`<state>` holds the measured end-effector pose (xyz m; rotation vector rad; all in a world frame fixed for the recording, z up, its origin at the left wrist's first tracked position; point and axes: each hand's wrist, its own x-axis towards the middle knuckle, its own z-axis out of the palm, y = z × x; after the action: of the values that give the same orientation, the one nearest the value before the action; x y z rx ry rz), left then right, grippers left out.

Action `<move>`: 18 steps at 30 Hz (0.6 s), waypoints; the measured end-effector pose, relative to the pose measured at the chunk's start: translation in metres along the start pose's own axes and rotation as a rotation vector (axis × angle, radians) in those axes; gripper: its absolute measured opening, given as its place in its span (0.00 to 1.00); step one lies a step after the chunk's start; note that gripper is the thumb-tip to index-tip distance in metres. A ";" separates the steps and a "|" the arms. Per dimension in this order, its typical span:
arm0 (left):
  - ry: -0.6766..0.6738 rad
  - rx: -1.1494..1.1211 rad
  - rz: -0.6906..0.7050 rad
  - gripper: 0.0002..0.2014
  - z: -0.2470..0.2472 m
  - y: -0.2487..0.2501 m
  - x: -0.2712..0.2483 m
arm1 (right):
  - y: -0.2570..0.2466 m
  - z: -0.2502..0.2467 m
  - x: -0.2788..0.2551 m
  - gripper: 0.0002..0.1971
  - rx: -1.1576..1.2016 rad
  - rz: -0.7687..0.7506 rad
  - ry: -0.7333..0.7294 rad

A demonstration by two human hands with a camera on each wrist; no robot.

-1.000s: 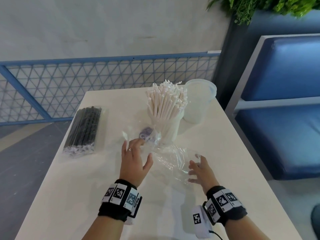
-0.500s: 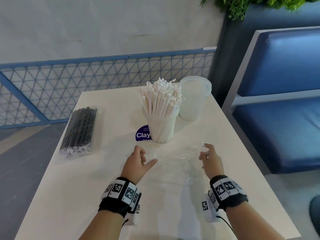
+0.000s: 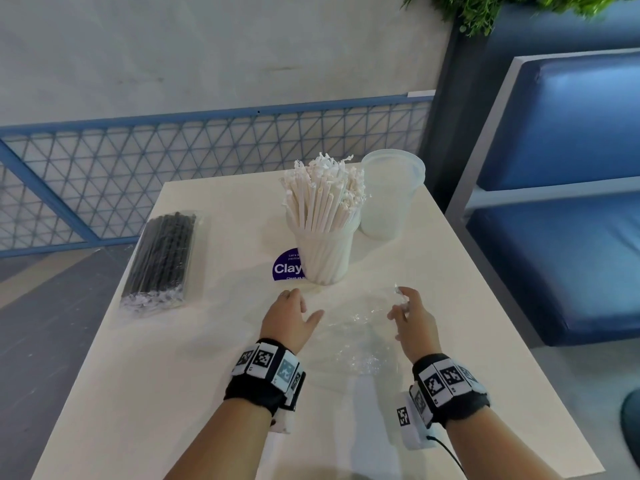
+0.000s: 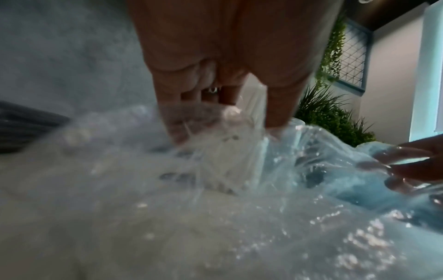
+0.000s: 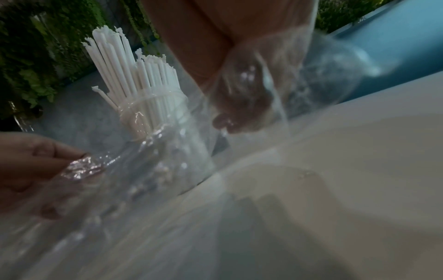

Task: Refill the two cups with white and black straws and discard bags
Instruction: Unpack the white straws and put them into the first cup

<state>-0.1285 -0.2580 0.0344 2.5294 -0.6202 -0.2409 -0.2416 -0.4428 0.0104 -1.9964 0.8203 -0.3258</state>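
Observation:
An empty clear plastic bag [image 3: 349,336] lies crumpled on the white table [image 3: 180,393] between my hands. My left hand [image 3: 300,306] grips its left edge, fingers and thumb curled into the film [image 4: 215,151]. My right hand [image 3: 399,303] pinches the bag's far right corner, and the film drapes over its curled fingers [image 5: 239,115]. Just beyond the bag stands a clear cup [image 3: 323,258] packed with white straws [image 3: 323,199]. An empty clear cup [image 3: 388,199] stands behind it to the right. A sealed bag of black straws [image 3: 161,256] lies at the table's left edge.
A round purple sticker [image 3: 285,266] is on the table beside the full cup. A blue mesh railing [image 3: 173,161] runs behind the table. A blue padded bench [image 3: 561,220] stands close along the right side. Green plants [image 3: 502,8] hang at the top right.
The empty bag has come away from the straw cup and down toward me. My hands have moved apart, and the film is now stretched between them.

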 end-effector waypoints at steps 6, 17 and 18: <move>0.100 -0.152 -0.224 0.08 -0.013 -0.019 0.010 | 0.009 -0.010 0.004 0.20 -0.016 0.060 -0.001; -0.013 -0.654 -0.292 0.16 0.002 -0.007 0.005 | -0.008 0.027 -0.026 0.44 -0.865 -0.187 -0.473; -0.037 -0.606 -0.257 0.15 0.004 -0.007 0.005 | 0.000 0.030 -0.024 0.40 -0.904 -0.108 -0.546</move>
<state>-0.1226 -0.2571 0.0270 2.0085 -0.1861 -0.4866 -0.2437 -0.4066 -0.0036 -2.7643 0.5312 0.6314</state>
